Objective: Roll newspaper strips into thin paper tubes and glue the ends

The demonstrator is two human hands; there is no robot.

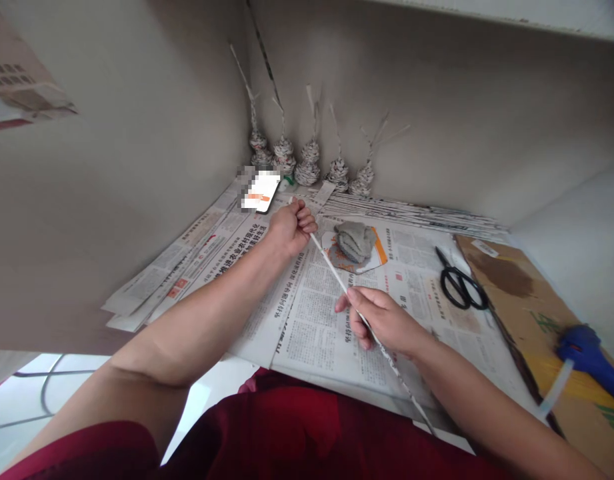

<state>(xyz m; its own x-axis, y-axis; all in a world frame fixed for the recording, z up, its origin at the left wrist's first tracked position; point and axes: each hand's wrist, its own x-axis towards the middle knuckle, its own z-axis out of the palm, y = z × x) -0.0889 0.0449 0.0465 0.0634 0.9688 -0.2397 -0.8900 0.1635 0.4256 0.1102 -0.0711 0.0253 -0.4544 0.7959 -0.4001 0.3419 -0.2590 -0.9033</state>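
Observation:
A long thin rolled-paper stick [331, 265] slants across the newspaper-covered table [311, 320]. My left hand [293, 225] is closed round its far end. Nearer to me, my right hand [374, 317] grips the same stick between thumb and fingers, and the printed lower part runs on below it toward my lap. Just beyond the left hand lies a phone [263, 191] with a lit screen. A grey crumpled cloth [355, 241] rests on a white and orange piece of card [381, 247] to the right of the stick.
Several woven paper figures [307, 163] stand along the back wall. A bundle of paper sticks [417, 212] lies before it. Black-handled scissors [459, 283], a cardboard sheet [517, 293] and a blue glue gun [587, 357] are at the right. A shelf edge [547, 23] overhangs the back.

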